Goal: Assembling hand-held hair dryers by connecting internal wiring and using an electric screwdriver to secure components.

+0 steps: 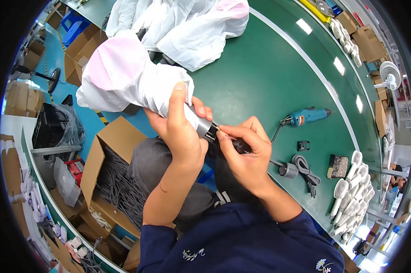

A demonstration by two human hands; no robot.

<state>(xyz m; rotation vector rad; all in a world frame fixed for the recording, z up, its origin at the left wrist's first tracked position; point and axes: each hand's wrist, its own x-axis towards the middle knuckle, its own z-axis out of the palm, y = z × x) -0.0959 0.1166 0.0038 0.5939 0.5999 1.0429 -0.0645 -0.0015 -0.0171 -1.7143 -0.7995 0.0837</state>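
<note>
My left hand [182, 136] is wrapped around the narrow part of an appliance covered in a white and pink plastic bag [119, 75]. Its kind is hidden by the bag. From the bag's end sticks a grey tubular handle end [203, 128], open towards the right, with small dark and metallic parts showing inside. Right at that opening, my right hand [250, 152] has thumb and forefinger pinched together. What sits between those fingertips is too small to make out. Something dark lies below them, partly covered by my right hand.
More bagged appliances [187, 34] lie at the far side of the green table [255, 77]. To the right are a blue electric screwdriver [310, 116], a small black part [304, 145], a coiled grey cord [305, 168] and several white brushes [351, 200]. A carton of grey cords [116, 182] stands at left.
</note>
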